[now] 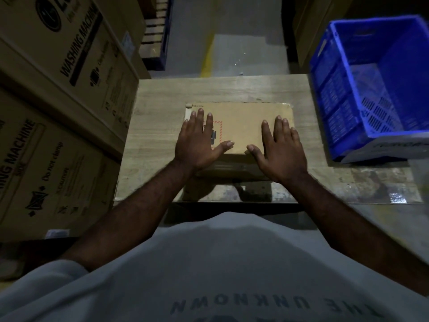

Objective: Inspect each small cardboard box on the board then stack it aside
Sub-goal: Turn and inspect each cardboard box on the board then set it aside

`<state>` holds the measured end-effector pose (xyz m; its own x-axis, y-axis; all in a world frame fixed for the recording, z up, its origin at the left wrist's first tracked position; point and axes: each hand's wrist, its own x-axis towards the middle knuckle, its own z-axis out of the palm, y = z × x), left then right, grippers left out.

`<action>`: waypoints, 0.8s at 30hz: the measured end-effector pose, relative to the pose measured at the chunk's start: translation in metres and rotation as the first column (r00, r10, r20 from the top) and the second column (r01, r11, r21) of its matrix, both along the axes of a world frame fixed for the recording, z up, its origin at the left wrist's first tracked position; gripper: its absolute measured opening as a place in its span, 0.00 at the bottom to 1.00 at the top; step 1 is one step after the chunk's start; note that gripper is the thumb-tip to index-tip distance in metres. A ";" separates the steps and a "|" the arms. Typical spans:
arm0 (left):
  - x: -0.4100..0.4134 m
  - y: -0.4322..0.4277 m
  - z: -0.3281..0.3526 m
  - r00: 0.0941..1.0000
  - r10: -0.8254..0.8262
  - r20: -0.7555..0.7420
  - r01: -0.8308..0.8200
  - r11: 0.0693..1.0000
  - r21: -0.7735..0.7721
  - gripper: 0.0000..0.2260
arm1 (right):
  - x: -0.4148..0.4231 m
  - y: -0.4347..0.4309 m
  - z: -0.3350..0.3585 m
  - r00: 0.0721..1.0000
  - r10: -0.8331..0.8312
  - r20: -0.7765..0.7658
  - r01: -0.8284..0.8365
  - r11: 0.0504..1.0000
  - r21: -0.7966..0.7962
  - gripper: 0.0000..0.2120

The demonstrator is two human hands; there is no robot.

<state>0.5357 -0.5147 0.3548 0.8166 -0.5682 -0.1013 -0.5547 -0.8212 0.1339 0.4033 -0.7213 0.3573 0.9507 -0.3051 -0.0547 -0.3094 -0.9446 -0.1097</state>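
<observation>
Here, at the far left, two big washing-machine cartons [58, 89] stand stacked just beside the left edge of the counter [157, 108], their printed sides facing the person.

Next comes the cardboard box [241, 122], which sits flat about midway between the counter's far and near edges. It is well clear of the left edge, and bare wood shows all round it. Its long axis runs left to right, parallel to the counter's far edge. Its broad top faces up, and one long side faces the person. A red dashed rectangle is printed on the left half of the top.

The left hand [197, 140] lies palm down on that left half, partly over the red marking. Its fingers are straight, spread and aimed at the far edge, and its thumb reaches right. The right hand [281, 149] lies the same way on the right half, flat and spread, with its thumb reaching left. The two thumb tips are apart, near the box's near top edge, and both wrists hang past that edge. Neither hand curls round anything.

A blue slatted crate [336, 101] stands by the counter's far right corner, well apart from the box. It rests on something pale whose print is too blurred to read.
</observation>
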 end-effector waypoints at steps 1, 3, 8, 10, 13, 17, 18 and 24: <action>0.002 0.000 0.003 1.000 0.007 -0.011 -0.007 1.000 -0.012 0.50 | 0.003 -0.002 0.003 1.000 0.000 -0.002 0.000 1.000 0.017 0.44; 0.011 -0.002 0.009 0.999 0.027 -0.017 -0.027 0.999 -0.029 0.52 | 0.013 -0.008 0.007 1.000 0.000 -0.006 0.000 0.999 0.045 0.43; 0.033 -0.010 0.017 0.994 0.073 -0.081 -0.072 0.997 0.009 0.49 | 0.042 -0.026 0.009 0.997 -0.049 -0.057 0.053 0.996 0.076 0.43; 0.034 -0.010 0.014 0.994 0.072 -0.083 -0.070 0.997 0.027 0.49 | 0.046 -0.027 0.007 0.997 -0.059 -0.053 0.063 0.994 0.085 0.43; 0.032 -0.010 0.009 0.996 0.061 -0.067 -0.059 0.998 0.029 0.50 | 0.045 -0.025 0.002 0.997 -0.075 -0.014 0.076 0.995 0.070 0.42; 0.036 -0.013 0.009 0.995 0.064 -0.082 -0.063 0.998 0.016 0.51 | 0.049 -0.027 -0.001 0.996 -0.088 -0.007 0.088 0.993 0.082 0.43; 0.037 -0.013 0.009 0.995 0.061 -0.084 -0.060 0.998 0.011 0.50 | 0.051 -0.028 0.000 0.996 -0.089 -0.005 0.090 0.992 0.086 0.43; 0.036 -0.012 0.007 0.994 0.068 -0.081 -0.070 0.997 -0.023 0.49 | 0.050 -0.027 -0.002 0.995 -0.097 0.011 0.096 0.993 0.075 0.44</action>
